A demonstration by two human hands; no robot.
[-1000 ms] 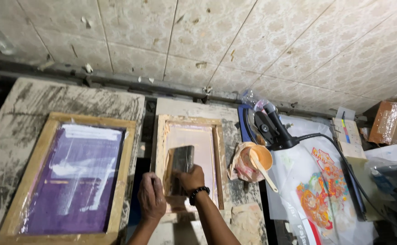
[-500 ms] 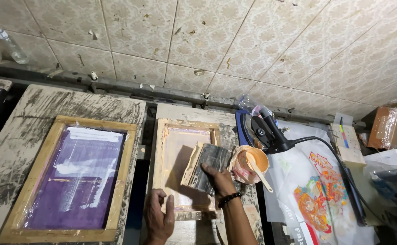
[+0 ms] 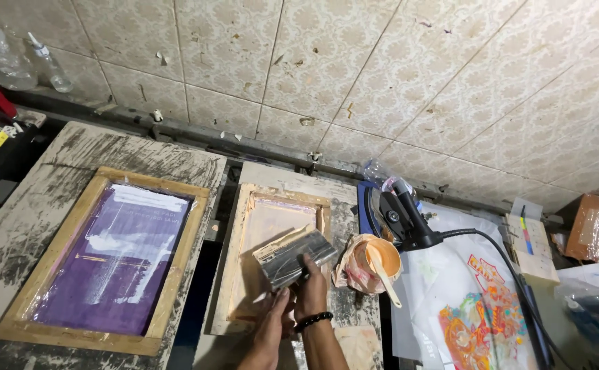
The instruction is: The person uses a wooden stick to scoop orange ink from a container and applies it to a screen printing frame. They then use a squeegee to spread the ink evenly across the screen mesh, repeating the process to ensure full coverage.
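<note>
The squeegee (image 3: 292,256) is gripped by both the right hand (image 3: 311,286) and left hand (image 3: 272,325) above the small wooden screen frame (image 3: 244,274), its long axis slanted up-right.

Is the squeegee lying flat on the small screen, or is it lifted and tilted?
Lifted and tilted. The squeegee is held by both hands above the small wooden frame, with one end higher.

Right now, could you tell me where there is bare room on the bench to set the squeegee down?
Bare board lies behind the purple screen, toward the tiled wall, and behind the small frame. Right of the squeegee, it is crowded: ink tub, heat gun, printed sheet.
</note>
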